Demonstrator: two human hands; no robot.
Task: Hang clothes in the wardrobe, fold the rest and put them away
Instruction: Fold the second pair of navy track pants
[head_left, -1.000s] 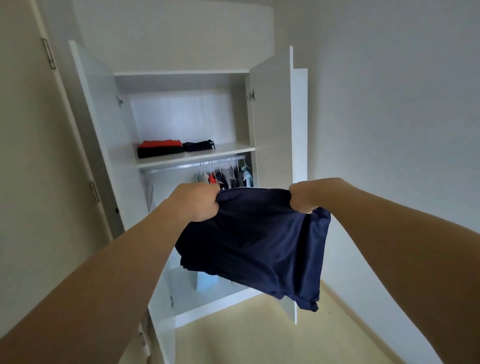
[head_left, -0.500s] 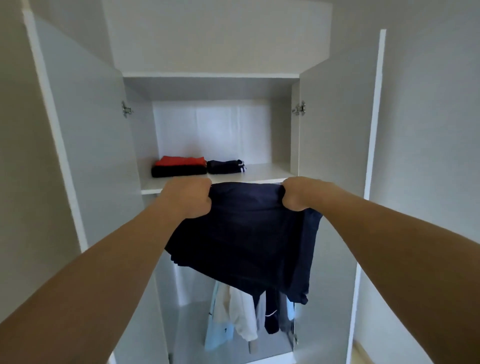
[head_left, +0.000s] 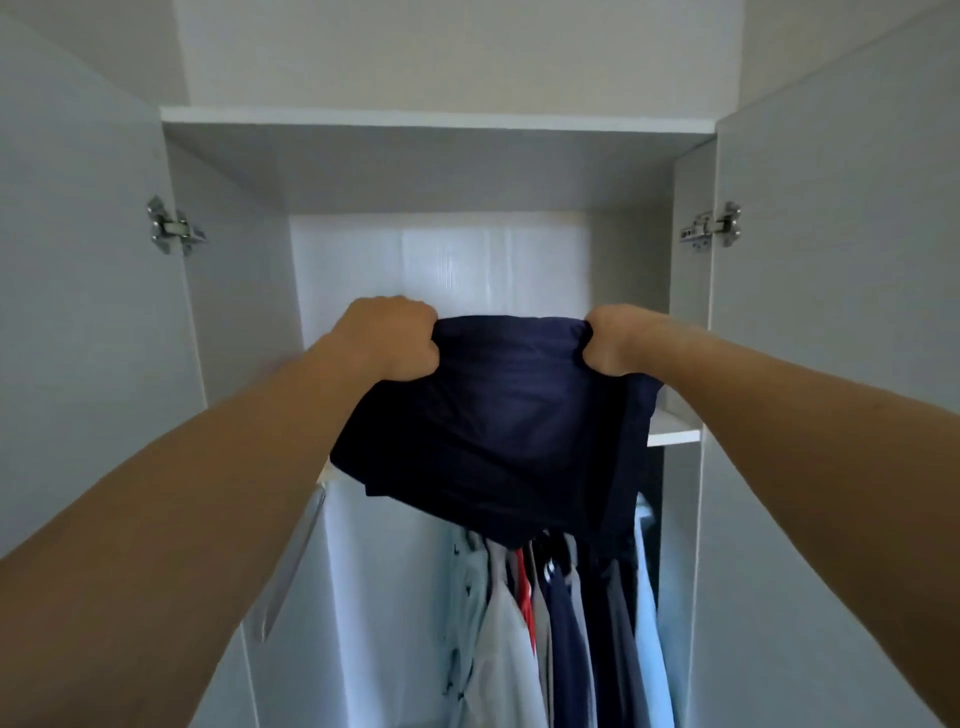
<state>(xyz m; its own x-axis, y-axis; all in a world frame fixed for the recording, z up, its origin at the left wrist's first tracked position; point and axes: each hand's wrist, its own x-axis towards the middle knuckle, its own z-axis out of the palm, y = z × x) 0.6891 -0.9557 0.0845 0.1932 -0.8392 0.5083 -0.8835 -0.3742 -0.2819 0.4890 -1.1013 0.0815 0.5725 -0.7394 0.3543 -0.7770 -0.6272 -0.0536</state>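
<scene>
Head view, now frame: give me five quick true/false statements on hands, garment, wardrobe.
1. Both hands grip the navy garment. True: left hand, right hand.
2. The wardrobe doors are closed. False: the left door and the right door stand open.
3. Clothes hang below the shelf. True: hanging clothes.
4. The garment is on a hanger. False: it is folded, held by its top edge.
5. The garment lies flat on the shelf. False: it is held up in front of it.
</scene>
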